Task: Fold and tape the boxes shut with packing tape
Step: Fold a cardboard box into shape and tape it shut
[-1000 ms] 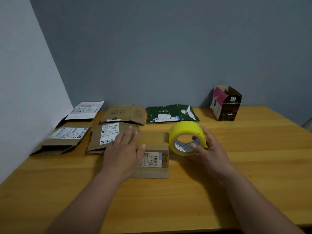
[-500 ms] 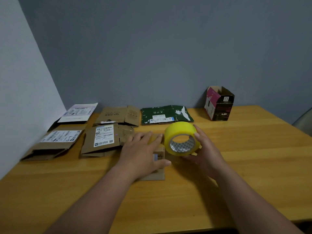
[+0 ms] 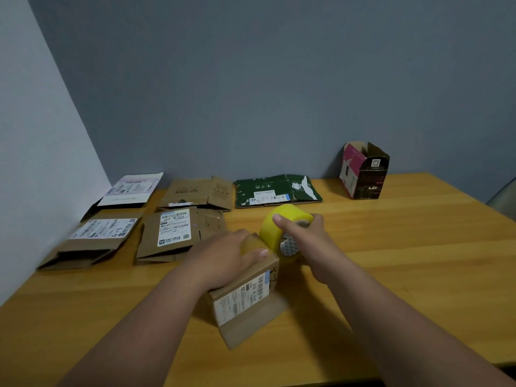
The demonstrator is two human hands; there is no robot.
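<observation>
One small brown box [image 3: 245, 291] is standing tilted on the wooden table [image 3: 405, 261] in front of the person, a white shipping label with barcodes facing the camera; its print is too small to read, apart from a handwritten mark near the upper right corner that cannot be made out. The left hand [image 3: 223, 258] is lying over the top of this box, fingers curving down over its far edge and thumb pressing on the upper face. The right hand [image 3: 304, 233] is gripping one roll of yellow packing tape [image 3: 282, 227], fingers wrapped over the outer band, holding it just beside the box's upper right corner.

Five flattened boxes are lying along the back left: a white-topped one [image 3: 131, 188], a brown one [image 3: 95, 241] with a label marked "4-3" by hand, a brown one [image 3: 170, 233] with a barcode label and QR code, a brown printed one [image 3: 198, 191], and a dark green one [image 3: 276, 189] bearing pale characters. One open pink-and-black carton [image 3: 363, 171] is standing upright near the wall, a QR code on its side.
</observation>
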